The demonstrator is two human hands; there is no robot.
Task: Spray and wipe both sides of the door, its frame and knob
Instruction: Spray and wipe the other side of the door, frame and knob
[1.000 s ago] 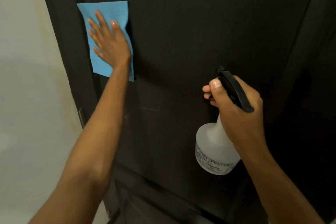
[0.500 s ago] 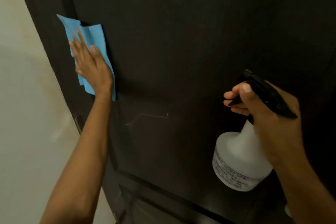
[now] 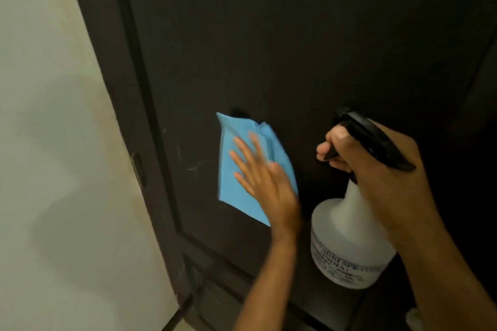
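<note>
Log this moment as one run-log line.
left hand: flat on blue cloth, wiping door | right hand: holds spray bottle | knob: unseen

You had one view only, from the camera on your head. It looked forward and slightly down, close against the dark door (image 3: 295, 35), which filled most of the picture. The pale wall (image 3: 48, 142) ran down the left. Your forearms entered from the near bottom edge, reaching away.
</note>
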